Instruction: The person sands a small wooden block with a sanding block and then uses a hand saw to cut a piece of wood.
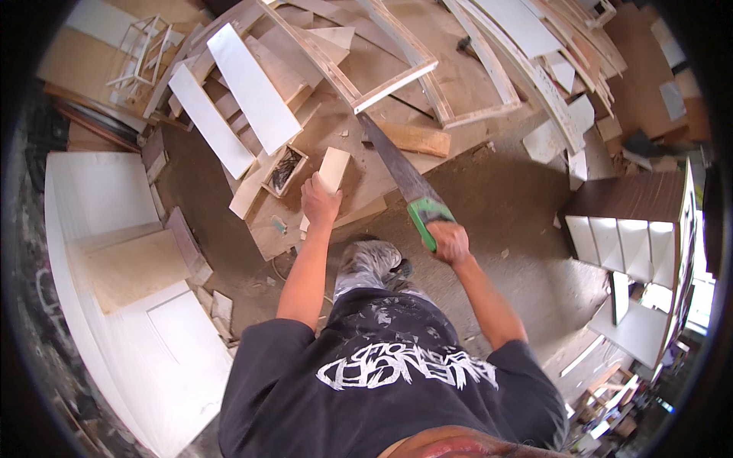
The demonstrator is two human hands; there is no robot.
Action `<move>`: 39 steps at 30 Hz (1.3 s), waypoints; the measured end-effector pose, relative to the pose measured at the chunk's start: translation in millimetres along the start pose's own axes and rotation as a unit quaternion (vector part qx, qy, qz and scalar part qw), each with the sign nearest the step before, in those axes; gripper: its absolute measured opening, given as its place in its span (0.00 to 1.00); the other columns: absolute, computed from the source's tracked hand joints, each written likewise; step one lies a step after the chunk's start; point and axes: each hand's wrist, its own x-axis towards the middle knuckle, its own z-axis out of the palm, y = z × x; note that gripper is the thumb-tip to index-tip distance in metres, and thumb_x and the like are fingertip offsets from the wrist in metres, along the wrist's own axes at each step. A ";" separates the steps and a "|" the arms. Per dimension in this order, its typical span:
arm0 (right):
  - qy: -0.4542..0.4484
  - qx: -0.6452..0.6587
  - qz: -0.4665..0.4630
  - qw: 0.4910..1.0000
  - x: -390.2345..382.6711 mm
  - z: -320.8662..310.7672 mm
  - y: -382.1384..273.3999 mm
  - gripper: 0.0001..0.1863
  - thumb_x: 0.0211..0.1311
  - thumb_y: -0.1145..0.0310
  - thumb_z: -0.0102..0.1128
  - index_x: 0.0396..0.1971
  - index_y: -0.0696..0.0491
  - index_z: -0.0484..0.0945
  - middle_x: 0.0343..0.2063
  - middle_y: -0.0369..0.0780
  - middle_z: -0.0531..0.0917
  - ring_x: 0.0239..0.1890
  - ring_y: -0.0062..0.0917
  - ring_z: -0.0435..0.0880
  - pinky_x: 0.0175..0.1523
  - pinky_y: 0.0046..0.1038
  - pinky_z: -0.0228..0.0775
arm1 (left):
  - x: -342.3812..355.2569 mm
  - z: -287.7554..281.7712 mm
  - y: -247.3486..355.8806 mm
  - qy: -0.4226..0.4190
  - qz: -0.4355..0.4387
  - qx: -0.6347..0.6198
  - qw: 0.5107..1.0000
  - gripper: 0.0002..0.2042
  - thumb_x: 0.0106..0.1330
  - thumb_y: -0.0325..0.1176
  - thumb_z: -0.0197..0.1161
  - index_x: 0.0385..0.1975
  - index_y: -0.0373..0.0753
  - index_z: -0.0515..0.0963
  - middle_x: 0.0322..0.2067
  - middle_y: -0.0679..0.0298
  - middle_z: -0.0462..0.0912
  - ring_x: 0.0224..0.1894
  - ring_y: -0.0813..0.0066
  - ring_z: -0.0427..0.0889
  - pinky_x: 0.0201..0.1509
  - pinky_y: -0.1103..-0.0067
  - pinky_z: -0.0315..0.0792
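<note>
At frame centre, the left hand (320, 200) grips a pale rectangular wood offcut (333, 169). The right hand (449, 241) is closed on a green-handled handsaw (405, 183), blade running up-left, just right of the offcut.

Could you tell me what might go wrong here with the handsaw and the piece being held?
The left hand grips the small wooden block close to the handsaw blade; a slip could reach the fingers. Only that hand seems to steady the block, so it may shift. The right hand works over floor littered with offcuts, risking footing.
</note>
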 end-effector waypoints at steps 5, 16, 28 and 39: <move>-0.081 -0.034 0.039 0.995 64.0 40.9 -18.8 0.09 0.59 0.68 0.61 0.39 0.49 0.77 0.33 0.39 0.84 0.41 0.36 0.86 0.48 0.40 0.78 | -24.2 -9.6 -9.1 -0.032 -0.070 0.007 0.997 0.41 0.51 0.42 0.84 0.64 0.36 0.70 0.52 0.52 0.79 0.57 0.48 0.78 0.59 0.58 0.77; -0.199 -0.127 0.193 0.952 147.7 100.5 -60.6 0.24 0.50 0.76 0.68 0.50 0.51 0.78 0.55 0.45 0.78 0.62 0.41 0.76 0.62 0.42 0.71 | -16.0 -17.5 -13.6 -0.026 -0.021 -0.026 0.999 0.45 0.49 0.45 0.83 0.65 0.32 0.67 0.52 0.51 0.77 0.56 0.50 0.79 0.58 0.59 0.78; -0.118 0.495 0.297 0.808 148.5 129.9 -122.3 0.33 0.74 0.54 0.62 0.70 0.60 0.70 0.61 0.48 0.80 0.60 0.32 0.82 0.66 0.35 0.72 | -26.6 -59.7 -15.2 0.017 -0.076 -0.162 0.984 0.36 0.49 0.41 0.82 0.54 0.33 0.70 0.47 0.47 0.76 0.52 0.40 0.76 0.57 0.54 0.72; -0.124 0.415 0.229 0.872 231.0 63.6 -144.7 0.31 0.70 0.56 0.70 0.64 0.61 0.76 0.50 0.53 0.89 0.52 0.40 0.91 0.55 0.39 0.82 | -37.5 -120.7 33.3 0.132 -0.083 -0.228 0.961 0.35 0.56 0.37 0.80 0.61 0.32 0.71 0.52 0.45 0.78 0.54 0.44 0.79 0.59 0.58 0.74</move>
